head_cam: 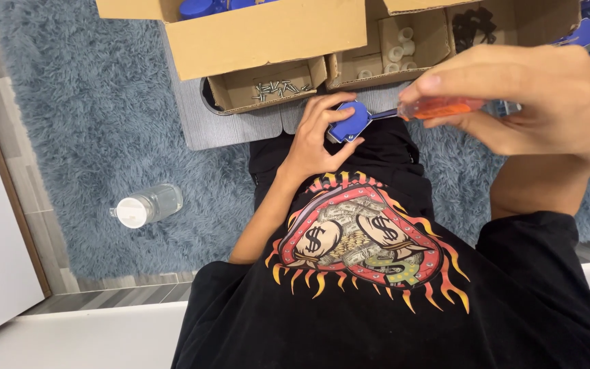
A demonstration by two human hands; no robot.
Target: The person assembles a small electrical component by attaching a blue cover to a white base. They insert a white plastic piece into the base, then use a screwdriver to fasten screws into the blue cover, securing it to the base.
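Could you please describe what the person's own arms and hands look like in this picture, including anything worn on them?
Both hands are bare: no gloves, rings, watch or bracelets show on the left hand or the right hand. Both forearms are uncovered. The short sleeves of a black T-shirt with a red, orange and yellow flame print end near the elbows.

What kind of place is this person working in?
Probably a room at home used for small assembly work: a shaggy blue rug covers the floor, with cardboard boxes of screws and blue plastic parts in front.
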